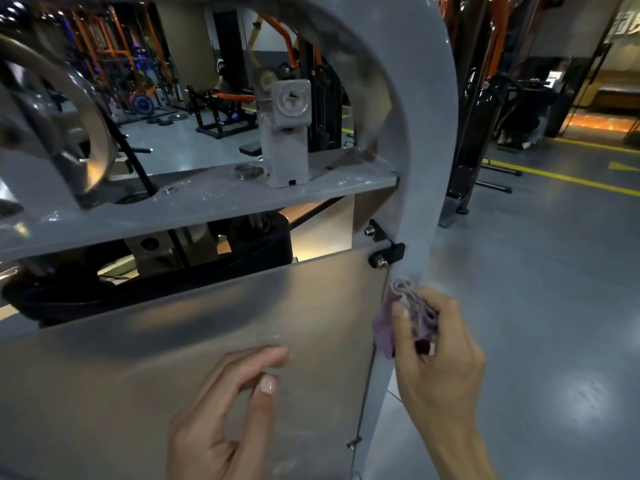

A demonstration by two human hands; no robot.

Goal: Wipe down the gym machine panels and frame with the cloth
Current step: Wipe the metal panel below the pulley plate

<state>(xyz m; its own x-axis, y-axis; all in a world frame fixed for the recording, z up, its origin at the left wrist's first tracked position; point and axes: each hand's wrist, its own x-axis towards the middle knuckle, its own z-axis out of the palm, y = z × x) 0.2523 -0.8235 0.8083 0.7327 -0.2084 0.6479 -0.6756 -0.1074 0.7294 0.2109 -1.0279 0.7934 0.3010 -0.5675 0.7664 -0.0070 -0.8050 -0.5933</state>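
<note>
— Gripping the cloth (408,315) in the right hand (440,348), we note: fingers curled round a bunched purple wad, thumb pressed on its front. Wad's top touches the grey frame upright (420,168), right at the seam with the panel (207,341).

— Left hand (221,417)?

— We log it empty. Fingers loosely bent, thumb and forefinger apart with a narrow gap. It sits in front of the panel's lower part; we cannot tell whether the fingertips touch the metal.

— Counts?

— One cloth. One brushed metal panel. One curved grey frame arching over the top and running down the right side. Two black brackets (386,245) with bolts fixing the panel's upper right corner to the frame, just above the cloth. One grey crossbar (194,206) above the panel, carrying one square grey block (290,133).

— Edges, room?

— Panel's right edge meets the frame in a thin dark seam running down past the cloth. Right of the frame we have grey floor (536,306) with yellow lines (568,178) farther back. Black and orange machines (485,98) stand well apart behind.
</note>
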